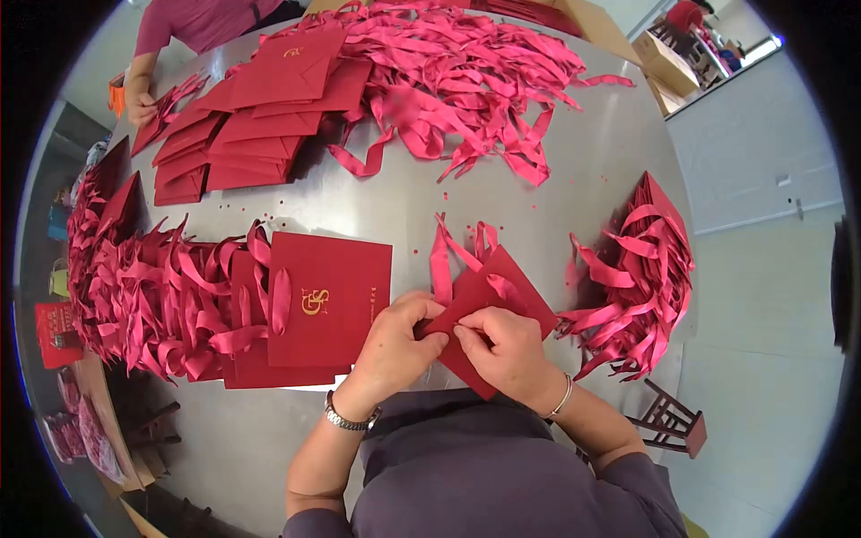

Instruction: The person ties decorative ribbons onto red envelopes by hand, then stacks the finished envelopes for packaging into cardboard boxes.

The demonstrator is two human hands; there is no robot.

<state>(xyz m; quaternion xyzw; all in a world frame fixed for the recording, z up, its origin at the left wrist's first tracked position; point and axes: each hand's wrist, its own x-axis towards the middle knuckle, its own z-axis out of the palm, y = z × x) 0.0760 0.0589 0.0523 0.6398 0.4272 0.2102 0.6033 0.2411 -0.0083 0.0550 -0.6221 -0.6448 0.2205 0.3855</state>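
A small red paper gift bag (pixel 511 278) lies tilted at the near edge of the table, directly in front of me. My left hand (pixel 401 342) grips its left side, with thumb and fingers closed on the paper. With thumb and forefinger pinched together, my right hand (pixel 505 350) presses at the bag's face near my left thumb. Any ribbon end between those fingertips is hidden. Pink ribbon handles (pixel 440 260) stick out past the bag's far side. Left of my hands lies a larger-looking red bag (pixel 336 300) with a gold logo, on top of a row of bags.
Ribboned bags (pixel 170 296) line the left side, and another bundle (pixel 641 278) stands at right. Flat red bags (pixel 269 125) are stacked beyond, beside a heap of loose pink ribbons (pixel 466 81). Another person's hand (pixel 141 106) is at the far left. A wooden stool (pixel 668 421) stands right.
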